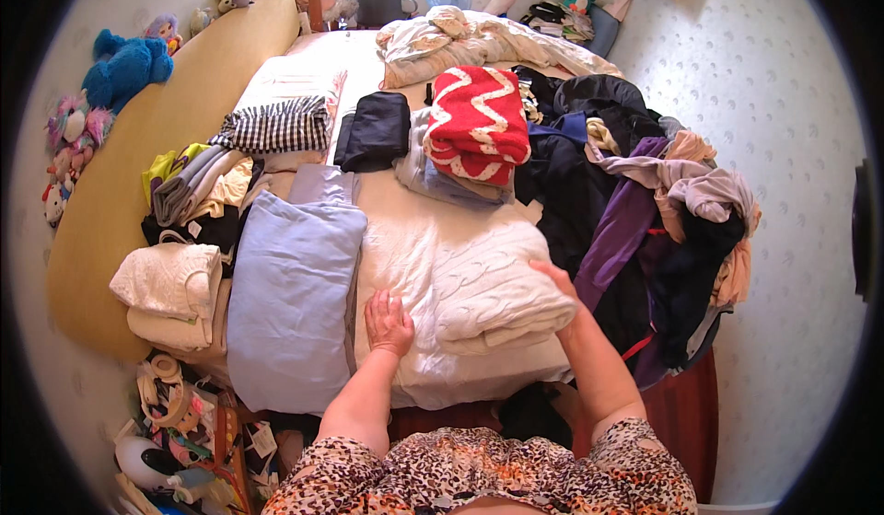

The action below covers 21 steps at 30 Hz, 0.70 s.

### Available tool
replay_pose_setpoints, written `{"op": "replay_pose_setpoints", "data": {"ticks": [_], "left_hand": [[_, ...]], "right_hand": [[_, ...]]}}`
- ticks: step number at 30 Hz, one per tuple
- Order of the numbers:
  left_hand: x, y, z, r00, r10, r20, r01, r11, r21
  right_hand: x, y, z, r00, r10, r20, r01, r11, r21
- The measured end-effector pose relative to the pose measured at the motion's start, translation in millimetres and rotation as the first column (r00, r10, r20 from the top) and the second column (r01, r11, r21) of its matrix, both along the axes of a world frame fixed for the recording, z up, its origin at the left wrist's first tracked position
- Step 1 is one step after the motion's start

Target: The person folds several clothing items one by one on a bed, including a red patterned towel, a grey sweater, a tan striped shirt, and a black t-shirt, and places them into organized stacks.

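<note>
A folded white cable-knit sweater [494,290] lies on the bed's white sheet [394,239] before me. My right hand [561,287] is at the sweater's right edge, its fingers partly hidden there; whether it grips the knit is not plain. My left hand [389,323] rests palm down on the sheet, fingers a little apart, left of the sweater. Beside it is a stack of light blue folded cloth [293,301]. Beyond the sweater, a folded red and white zigzag knit [476,125] tops a grey pile, next to folded black cloth [375,132].
Loose dark and purple clothes [621,225] heap along the bed's right side. Folded white knits [169,284] and a black-and-white checked cloth [276,125] are at the left. A crumpled quilt [469,42] lies at the far end. Plush toys [124,66] line the yellow headboard [186,128].
</note>
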<state>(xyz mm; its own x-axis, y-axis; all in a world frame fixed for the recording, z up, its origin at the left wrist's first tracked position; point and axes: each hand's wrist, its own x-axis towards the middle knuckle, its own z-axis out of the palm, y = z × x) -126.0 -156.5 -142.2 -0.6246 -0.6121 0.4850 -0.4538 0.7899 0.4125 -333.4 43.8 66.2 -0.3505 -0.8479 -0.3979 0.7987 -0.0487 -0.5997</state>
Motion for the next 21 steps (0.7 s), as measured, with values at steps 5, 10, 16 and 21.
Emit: {"op": "replay_pose_setpoints", "data": {"ticks": [5, 10, 16, 21], "left_hand": [[-1, -3, -2, 1.0, -0.01, 0.008, 0.01, 1.0, 0.013], [2, -8, -7, 1.0, -0.005, 0.012, 0.005, 1.0, 0.029], [-2, -7, -6, 1.0, -0.017, 0.014, 0.017, 0.999, 0.032], [-4, -7, -5, 0.999, -0.034, 0.007, 0.033, 0.999, 0.03]], "right_hand": [[-40, -52, 73, 0.987, -0.087, -0.132, 0.059, 0.977, -0.203], [-118, -134, 155, 0.533, -0.505, -0.679, 0.031, 0.813, -0.581], [-214, -202, 171, 0.22, -0.468, -0.856, -0.334, 0.788, -0.517], [-266, -225, 14, 0.894, -0.259, -0.366, 0.131, 0.932, -0.339]]}}
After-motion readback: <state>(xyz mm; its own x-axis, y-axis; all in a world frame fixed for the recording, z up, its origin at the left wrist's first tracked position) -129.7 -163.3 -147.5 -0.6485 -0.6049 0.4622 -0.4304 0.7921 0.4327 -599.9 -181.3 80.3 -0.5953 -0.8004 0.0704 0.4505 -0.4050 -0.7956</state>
